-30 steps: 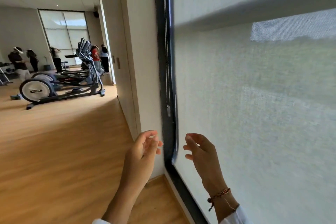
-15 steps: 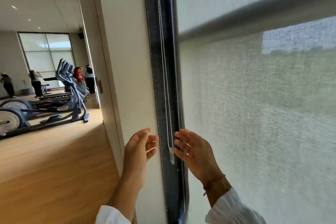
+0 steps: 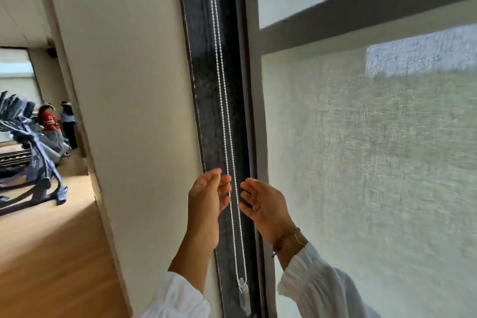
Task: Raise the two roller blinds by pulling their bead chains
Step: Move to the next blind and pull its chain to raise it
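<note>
two loose white fabric sleeves (image 3: 317, 289) at bottom edge, one per forearm. thin beaded bracelet (image 3: 286, 237) sat on the right wrist. left hand (image 3: 206, 196) was raised with palm turned right, fingers (image 3: 223, 190) relaxed and slightly bent, not closed on anything. its fingertips overlapped the left strand of the white bead chain (image 3: 222, 85); could not tell if they actually touched it. right hand (image 3: 263, 204) was raised opposite, palm turned left, fingers (image 3: 247, 183) spread apart, tips just beside the right strand, nothing held. the two hands faced each other with the chain between them.

chain hung as two near-parallel strands from above the top edge, down past both hands, joined at a clear plastic weight (image 3: 244, 297) low in the frame. it lay in front of the dark speckled vertical window frame (image 3: 204, 85).

right of the frame, off-white woven roller blind (image 3: 361, 162) was down, covering the glass from top edge to bottom edge. a grey horizontal window bar (image 3: 361, 15) showed through the fabric, slanting up to the right.

left of the frame, plain cream wall pillar (image 3: 129, 85). beyond it, light wooden plank floor (image 3: 38, 253), dark blue-grey exercise machines (image 3: 31, 152) blurred at far left, and further back a person in a red shirt (image 3: 49, 121) standing next to a person in dark trousers (image 3: 68, 124).
</note>
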Demonstrator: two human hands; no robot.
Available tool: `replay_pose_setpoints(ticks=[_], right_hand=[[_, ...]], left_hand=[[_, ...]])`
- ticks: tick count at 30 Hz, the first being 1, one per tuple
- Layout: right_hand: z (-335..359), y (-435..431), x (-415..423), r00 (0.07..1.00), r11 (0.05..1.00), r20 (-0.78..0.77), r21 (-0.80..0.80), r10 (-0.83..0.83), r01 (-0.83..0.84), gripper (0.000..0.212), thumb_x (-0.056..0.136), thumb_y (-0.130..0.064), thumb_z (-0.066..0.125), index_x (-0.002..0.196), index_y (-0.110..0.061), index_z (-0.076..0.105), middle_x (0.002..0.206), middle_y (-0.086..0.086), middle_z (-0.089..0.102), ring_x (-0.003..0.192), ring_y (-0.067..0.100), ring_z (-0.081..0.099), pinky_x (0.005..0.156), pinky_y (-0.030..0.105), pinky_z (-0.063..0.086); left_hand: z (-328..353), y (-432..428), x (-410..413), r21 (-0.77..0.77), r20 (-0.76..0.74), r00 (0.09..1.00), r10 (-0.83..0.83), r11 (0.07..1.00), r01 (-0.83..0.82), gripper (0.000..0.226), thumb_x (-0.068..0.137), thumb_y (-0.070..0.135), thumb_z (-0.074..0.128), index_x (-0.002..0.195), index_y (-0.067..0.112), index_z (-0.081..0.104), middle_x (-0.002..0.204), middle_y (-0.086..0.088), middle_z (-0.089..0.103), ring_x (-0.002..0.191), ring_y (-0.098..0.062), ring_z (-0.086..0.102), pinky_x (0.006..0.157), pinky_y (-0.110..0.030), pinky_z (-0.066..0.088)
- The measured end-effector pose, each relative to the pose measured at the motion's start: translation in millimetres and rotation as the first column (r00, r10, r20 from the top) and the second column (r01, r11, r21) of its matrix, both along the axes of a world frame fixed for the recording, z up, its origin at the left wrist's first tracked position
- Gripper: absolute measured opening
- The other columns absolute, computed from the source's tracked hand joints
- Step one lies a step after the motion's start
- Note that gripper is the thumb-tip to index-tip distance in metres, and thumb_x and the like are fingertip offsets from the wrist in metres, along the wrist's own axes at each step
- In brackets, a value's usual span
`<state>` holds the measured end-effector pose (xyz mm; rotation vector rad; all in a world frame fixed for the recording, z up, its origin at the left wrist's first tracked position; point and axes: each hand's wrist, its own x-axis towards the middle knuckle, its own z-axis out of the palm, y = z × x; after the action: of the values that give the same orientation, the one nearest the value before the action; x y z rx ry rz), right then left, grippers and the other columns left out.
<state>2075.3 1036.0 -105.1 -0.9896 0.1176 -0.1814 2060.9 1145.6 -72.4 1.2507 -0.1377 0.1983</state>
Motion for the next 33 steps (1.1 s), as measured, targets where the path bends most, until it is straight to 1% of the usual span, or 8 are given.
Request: replay_pose_setpoints(ticks=[4, 8, 12, 16, 21, 26, 30, 33], right_hand=[[15, -1, 66, 0.999, 0.997, -0.030, -0.060, -0.046, 0.044, 0.014, 0.091, -0.017, 0.048, 0.095, -0.018, 0.062, 0.118, 0.013, 0.061, 0.097, 0.021, 0.060, 0.085, 0.038, 0.048], [11, 3, 104, 0.994, 0.992, -0.050, -0.087, -0.094, 0.089, 0.026, 0.092, -0.022, 0.048, 0.111, -0.008, 0.060, 0.095, 0.004, 0.066, 0.085, 0.016, 0.060, 0.063, 0.029, 0.047], [6, -1, 107, 0.997, 0.984, 0.027, -0.164, -0.067, 0.070, 0.036, 0.093, -0.039, 0.044, 0.096, -0.010, 0.063, 0.079, 0.003, 0.066, 0.069, 0.015, 0.059, 0.059, 0.026, 0.043], [15, 2, 108, 0.988, 0.942, 0.142, -0.321, -0.055, 0.098, 0.046, 0.091, -0.050, 0.040, 0.086, -0.013, 0.068, 0.074, -0.002, 0.068, 0.071, 0.012, 0.060, 0.066, 0.029, 0.041], [36, 14, 104, 0.971, 0.928, 0.234, -0.347, -0.056, 0.137, 0.047, 0.091, -0.048, 0.044, 0.088, -0.008, 0.068, 0.065, 0.000, 0.061, 0.059, 0.012, 0.055, 0.058, 0.026, 0.044], [44, 17, 84, 0.895, 0.879, 0.399, -0.330, -0.201, 0.345, 0.029, 0.090, -0.033, 0.053, 0.080, -0.009, 0.067, 0.050, -0.011, 0.056, 0.047, 0.001, 0.050, 0.049, 0.018, 0.045], [44, 14, 61, 0.826, 0.823, 0.493, -0.323, -0.275, 0.467, 0.021, 0.090, -0.024, 0.055, 0.075, -0.022, 0.070, 0.062, -0.009, 0.065, 0.059, 0.004, 0.059, 0.055, 0.018, 0.050], [42, 10, 45, 0.810, 0.759, 0.493, -0.380, -0.318, 0.529, 0.020, 0.089, -0.031, 0.056, 0.078, -0.031, 0.072, 0.081, 0.003, 0.069, 0.074, 0.012, 0.064, 0.068, 0.033, 0.055]], left_hand=[[12, -6, 62, 0.029, 0.045, 0.996, -0.073, 0.997, 0.072, 0.016, 0.094, 0.025, 0.045, 0.094, 0.026, 0.060, 0.094, 0.003, 0.065, 0.091, -0.012, 0.060, 0.076, -0.029, 0.047], [10, -6, 100, 0.041, 0.064, 0.983, -0.170, 0.985, 0.168, 0.025, 0.095, 0.038, 0.034, 0.099, 0.028, 0.056, 0.105, 0.006, 0.063, 0.103, -0.010, 0.056, 0.086, -0.031, 0.045], [8, -7, 110, 0.050, 0.124, 0.964, -0.235, 0.972, 0.230, 0.036, 0.095, 0.045, 0.024, 0.096, 0.031, 0.057, 0.106, 0.008, 0.063, 0.104, -0.007, 0.055, 0.089, -0.031, 0.043], [9, -4, 113, 0.005, 0.142, 0.949, -0.281, 0.959, 0.283, 0.040, 0.093, 0.048, 0.025, 0.099, 0.029, 0.059, 0.109, 0.006, 0.064, 0.105, -0.007, 0.056, 0.092, -0.031, 0.043], [18, 4, 110, -0.053, 0.168, 0.947, -0.274, 0.957, 0.286, 0.041, 0.095, 0.047, 0.024, 0.098, 0.027, 0.059, 0.107, 0.003, 0.065, 0.103, -0.010, 0.060, 0.086, -0.029, 0.046], [20, 5, 96, -0.024, 0.162, 0.952, -0.258, 0.964, 0.265, 0.043, 0.095, 0.048, 0.022, 0.098, 0.026, 0.059, 0.106, 0.003, 0.064, 0.105, -0.012, 0.057, 0.089, -0.033, 0.043], [25, 0, 82, 0.024, 0.138, 0.948, -0.287, 0.958, 0.286, 0.043, 0.094, 0.048, 0.024, 0.099, 0.025, 0.060, 0.106, 0.001, 0.065, 0.106, -0.016, 0.059, 0.087, -0.035, 0.045], [32, -4, 69, 0.053, 0.159, 0.946, -0.284, 0.959, 0.279, 0.042, 0.094, 0.047, 0.025, 0.099, 0.025, 0.061, 0.106, 0.000, 0.066, 0.105, -0.017, 0.060, 0.088, -0.036, 0.047]])
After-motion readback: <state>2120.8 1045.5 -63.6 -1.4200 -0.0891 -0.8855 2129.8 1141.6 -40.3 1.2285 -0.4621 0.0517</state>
